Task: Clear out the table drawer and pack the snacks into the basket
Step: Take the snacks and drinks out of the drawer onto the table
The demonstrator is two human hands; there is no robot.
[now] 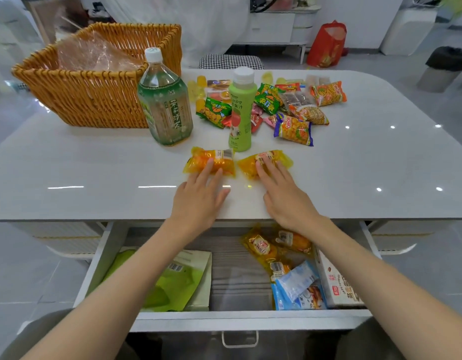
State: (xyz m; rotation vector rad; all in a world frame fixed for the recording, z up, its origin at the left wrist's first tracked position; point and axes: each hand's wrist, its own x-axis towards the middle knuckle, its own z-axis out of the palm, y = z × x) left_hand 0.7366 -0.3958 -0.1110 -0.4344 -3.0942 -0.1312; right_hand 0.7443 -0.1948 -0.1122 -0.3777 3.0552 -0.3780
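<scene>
Both hands released, fingers straight: left hand point(198, 196) touches left yellow packet point(198, 161), right hand point(284, 201) touches right yellow packet point(246, 168), on worktop point(95, 178).

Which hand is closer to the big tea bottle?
Left. The left hand touches a yellow packet just in front and right of the tea bottle; the right hand touches another packet farther right, past the juice bottle.

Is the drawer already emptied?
No, the drawer holds yellow packets, a blue packet, a box and a green bag.
</scene>
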